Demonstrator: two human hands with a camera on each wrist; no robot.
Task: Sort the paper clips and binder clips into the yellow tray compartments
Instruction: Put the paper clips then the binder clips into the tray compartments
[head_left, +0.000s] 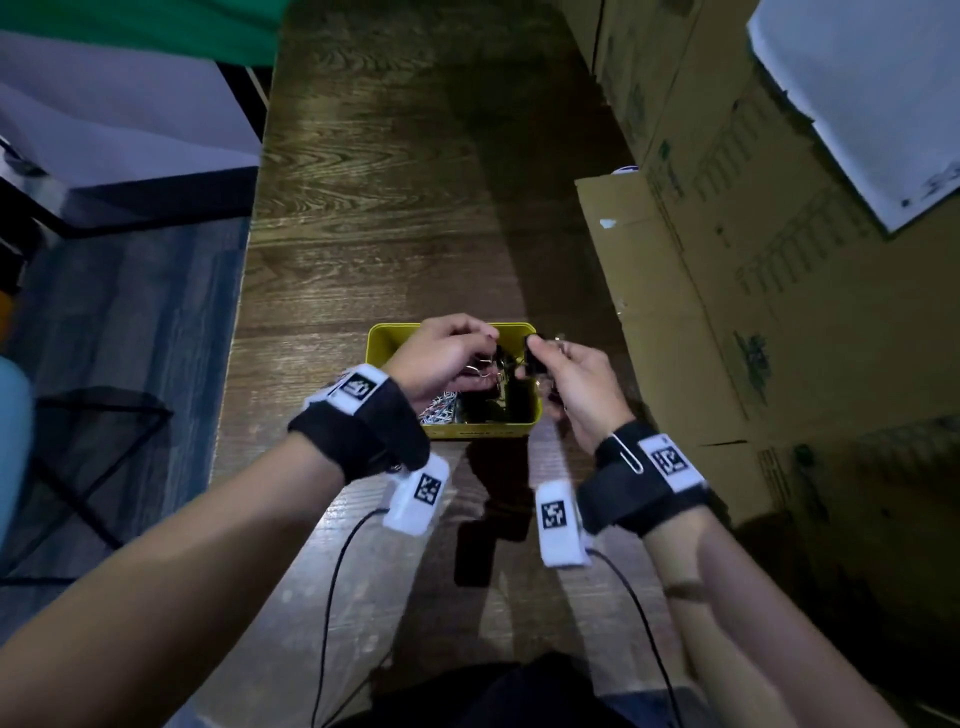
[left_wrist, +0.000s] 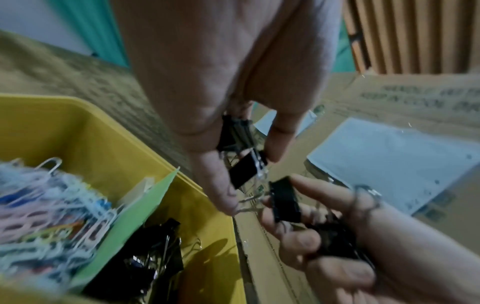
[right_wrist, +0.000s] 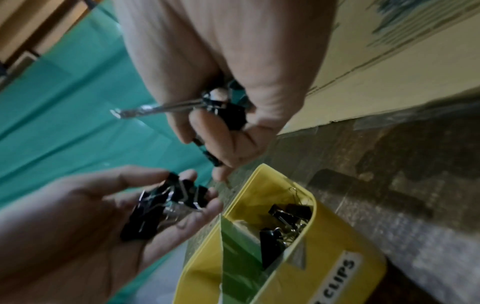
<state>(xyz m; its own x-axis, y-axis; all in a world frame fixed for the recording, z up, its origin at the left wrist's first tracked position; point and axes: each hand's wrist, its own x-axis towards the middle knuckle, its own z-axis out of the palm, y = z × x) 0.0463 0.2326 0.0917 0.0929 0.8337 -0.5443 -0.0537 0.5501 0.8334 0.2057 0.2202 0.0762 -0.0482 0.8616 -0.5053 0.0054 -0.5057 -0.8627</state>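
A yellow tray (head_left: 388, 339) sits on the wooden table, split by a green divider (left_wrist: 135, 216). Its left compartment holds coloured paper clips (left_wrist: 46, 205); the right one holds black binder clips (left_wrist: 150, 259). Both hands hover above the tray's far right corner. My left hand (head_left: 485, 340) holds several black binder clips (right_wrist: 168, 205), pinching some of them between thumb and fingers (left_wrist: 242, 162). My right hand (head_left: 540, 351) grips more binder clips (right_wrist: 228, 111), one of them (left_wrist: 285, 199) pinched at its fingertips close to the left hand's clips.
Cardboard boxes (head_left: 753, 286) stand close along the table's right side, with a white sheet (head_left: 857, 93) on top. A silver paper clip (head_left: 626, 454) is hooked on the right wristband. Cables trail toward me over the table (head_left: 395, 208). The table's left edge drops to the floor.
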